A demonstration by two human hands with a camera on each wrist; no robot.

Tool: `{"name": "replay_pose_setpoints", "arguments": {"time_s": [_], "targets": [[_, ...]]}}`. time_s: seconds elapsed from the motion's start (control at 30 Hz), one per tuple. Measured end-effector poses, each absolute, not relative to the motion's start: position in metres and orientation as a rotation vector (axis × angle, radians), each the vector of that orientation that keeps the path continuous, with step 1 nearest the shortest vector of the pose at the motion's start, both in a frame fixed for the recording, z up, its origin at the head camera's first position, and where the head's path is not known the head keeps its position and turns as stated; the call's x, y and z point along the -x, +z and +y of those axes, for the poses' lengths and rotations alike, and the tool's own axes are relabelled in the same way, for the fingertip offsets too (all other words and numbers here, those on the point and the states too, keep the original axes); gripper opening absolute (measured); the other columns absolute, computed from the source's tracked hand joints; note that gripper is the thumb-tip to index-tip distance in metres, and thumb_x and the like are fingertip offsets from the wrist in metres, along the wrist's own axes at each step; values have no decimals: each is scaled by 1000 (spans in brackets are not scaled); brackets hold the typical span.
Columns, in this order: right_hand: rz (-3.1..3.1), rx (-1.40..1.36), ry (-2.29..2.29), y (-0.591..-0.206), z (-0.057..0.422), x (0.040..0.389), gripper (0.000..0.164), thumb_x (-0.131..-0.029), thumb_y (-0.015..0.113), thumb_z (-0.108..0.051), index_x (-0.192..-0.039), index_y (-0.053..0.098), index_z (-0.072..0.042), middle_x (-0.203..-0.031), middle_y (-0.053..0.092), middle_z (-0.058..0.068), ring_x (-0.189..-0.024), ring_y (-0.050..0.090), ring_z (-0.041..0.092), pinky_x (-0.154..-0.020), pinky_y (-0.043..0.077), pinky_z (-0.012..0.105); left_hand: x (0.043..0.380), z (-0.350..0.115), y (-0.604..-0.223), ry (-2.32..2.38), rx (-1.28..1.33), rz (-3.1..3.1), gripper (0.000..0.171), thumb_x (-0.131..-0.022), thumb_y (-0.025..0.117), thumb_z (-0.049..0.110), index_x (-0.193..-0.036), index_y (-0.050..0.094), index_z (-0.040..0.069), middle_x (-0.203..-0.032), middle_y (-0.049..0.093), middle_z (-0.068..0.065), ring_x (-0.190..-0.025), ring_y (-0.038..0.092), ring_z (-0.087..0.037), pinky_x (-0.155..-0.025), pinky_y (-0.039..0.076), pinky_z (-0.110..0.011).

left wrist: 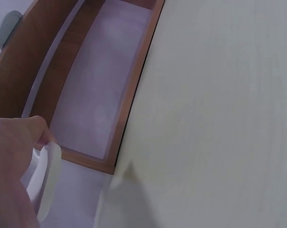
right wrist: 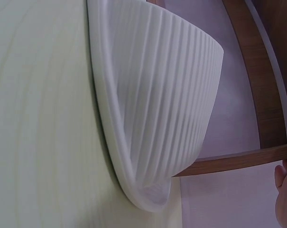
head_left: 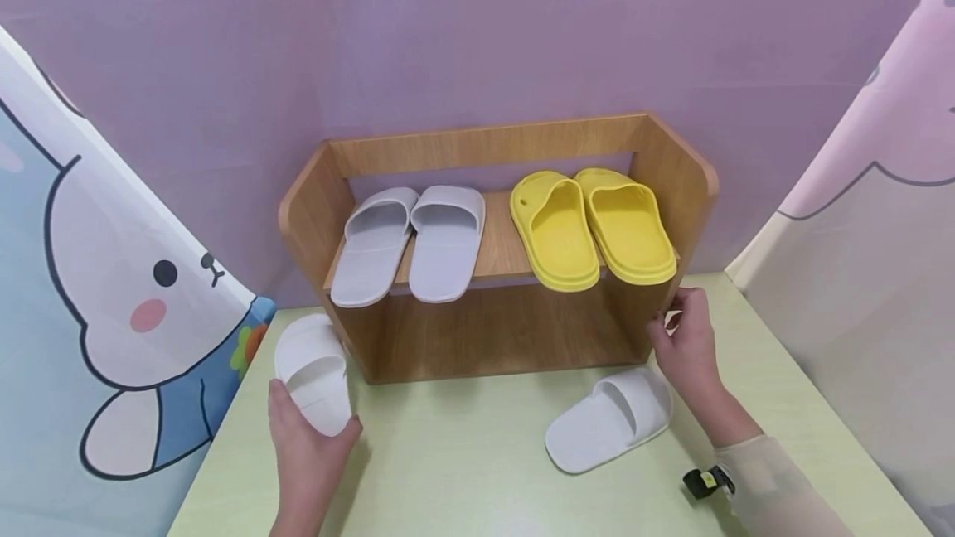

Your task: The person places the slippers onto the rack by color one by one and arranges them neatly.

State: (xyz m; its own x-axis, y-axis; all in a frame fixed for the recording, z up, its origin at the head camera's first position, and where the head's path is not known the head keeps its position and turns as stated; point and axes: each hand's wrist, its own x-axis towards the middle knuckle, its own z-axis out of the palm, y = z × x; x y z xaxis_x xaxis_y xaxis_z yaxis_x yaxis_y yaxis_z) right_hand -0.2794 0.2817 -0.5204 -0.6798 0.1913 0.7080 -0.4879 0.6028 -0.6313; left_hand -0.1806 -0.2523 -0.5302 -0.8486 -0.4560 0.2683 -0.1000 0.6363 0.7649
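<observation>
Head view: left hand (head_left: pixel 309 446) clamps a white slipper (head_left: pixel 312 346) beside the open-fronted rack (head_left: pixel 485 143); right hand (head_left: pixel 690 346) pinches the rack's right edge.

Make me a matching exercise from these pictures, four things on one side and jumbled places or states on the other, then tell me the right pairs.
Things:
1. Yellow slippers
2. Pale grey slippers
3. Left hand
4. Single slipper near the right hand

Places or states:
a. Gripping a white slipper
b. On the table, in front of the rack
c. Right part of the upper shelf
d. Left part of the upper shelf

Pairs: 1-c, 2-d, 3-a, 4-b.
</observation>
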Motion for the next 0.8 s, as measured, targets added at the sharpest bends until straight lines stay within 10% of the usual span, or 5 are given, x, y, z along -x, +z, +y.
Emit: {"name": "replay_pose_setpoints", "arguments": {"time_s": [0.8], "targets": [[-2053,-232,1113,-521,283,280,36,-86,61,19,-120,51,13,-108,58,20,-98,53,8,-77,39,17,185,-257,-485,-1039,-303,-2189,146,-69,97,1,-178,4,25,-176,25,-15,-152,32,-43,-118,37,-77]]}}
